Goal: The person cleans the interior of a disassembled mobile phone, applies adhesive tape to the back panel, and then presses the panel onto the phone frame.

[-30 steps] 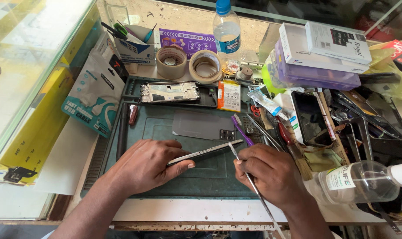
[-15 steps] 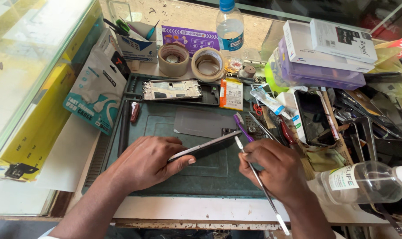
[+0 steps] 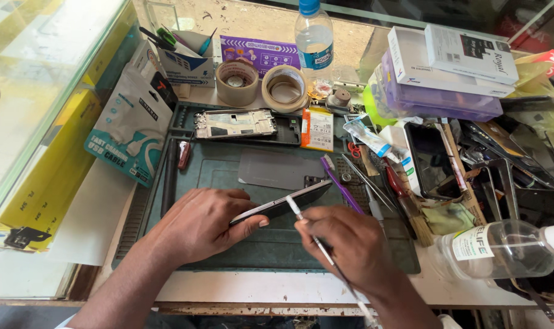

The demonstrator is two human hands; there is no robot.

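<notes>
My left hand (image 3: 200, 222) grips a dark phone screen panel (image 3: 286, 204), tilted on its long edge above the green work mat (image 3: 234, 173). My right hand (image 3: 344, 244) holds a thin brush (image 3: 316, 244) like a pen. The brush's white tip touches the upper edge of the panel near its middle. A thin grey sheet (image 3: 280, 169) lies flat on the mat just behind the panel.
A phone frame (image 3: 240, 123) and a small orange battery (image 3: 318, 129) lie at the mat's far end. Two tape rolls (image 3: 261, 85), a water bottle (image 3: 313, 36), stacked boxes (image 3: 447, 67), a clear liquid bottle (image 3: 502, 250), a purple tool (image 3: 338, 183) and cable packs (image 3: 130, 131) crowd around.
The left hand has tilted the panel up from nearly flat onto its edge. The right hand has brought the brush tip up to the panel's edge.
</notes>
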